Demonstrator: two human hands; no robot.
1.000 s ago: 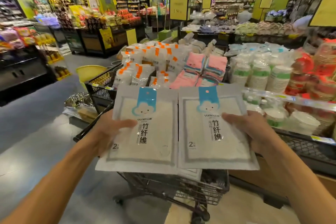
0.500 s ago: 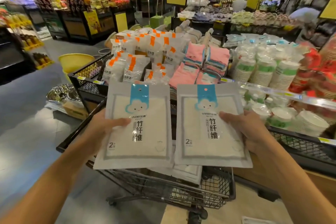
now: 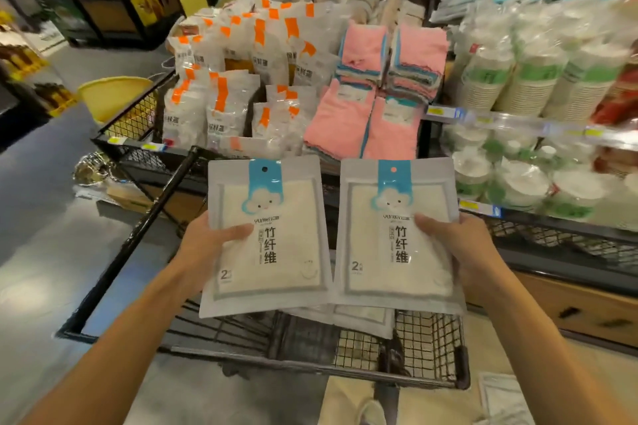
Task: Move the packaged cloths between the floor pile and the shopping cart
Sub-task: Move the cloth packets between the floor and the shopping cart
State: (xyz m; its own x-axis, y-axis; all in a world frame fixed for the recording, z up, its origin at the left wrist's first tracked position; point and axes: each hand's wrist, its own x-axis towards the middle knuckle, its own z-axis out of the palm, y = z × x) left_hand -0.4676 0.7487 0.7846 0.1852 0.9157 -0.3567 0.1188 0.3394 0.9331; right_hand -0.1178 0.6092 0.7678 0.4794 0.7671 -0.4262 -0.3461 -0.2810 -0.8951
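Observation:
Two flat white cloth packs with blue cloud labels hang side by side over the black wire shopping cart (image 3: pixel 428 348). My left hand (image 3: pixel 203 248) grips the left pack (image 3: pixel 266 238) by its left edge, thumb across the front. My right hand (image 3: pixel 459 248) holds the right pack (image 3: pixel 397 235) by its right edge the same way. More white packs (image 3: pixel 362 316) lie in the cart basket, partly hidden beneath the two held ones. Another pack (image 3: pixel 504 397) lies on the floor at the lower right.
Behind the cart stands a black wire display bin (image 3: pixel 138 148) with orange-tagged bags (image 3: pixel 221 103) and stacked pink towels (image 3: pixel 366 114). Paper cups and bowls (image 3: pixel 518 86) fill shelves at right. A yellow basin (image 3: pixel 110 97) sits left; grey aisle floor lies at left.
Both packs have come lower and nearer the cart basket, and my view has tipped down, showing more of the cart and the floor beneath it.

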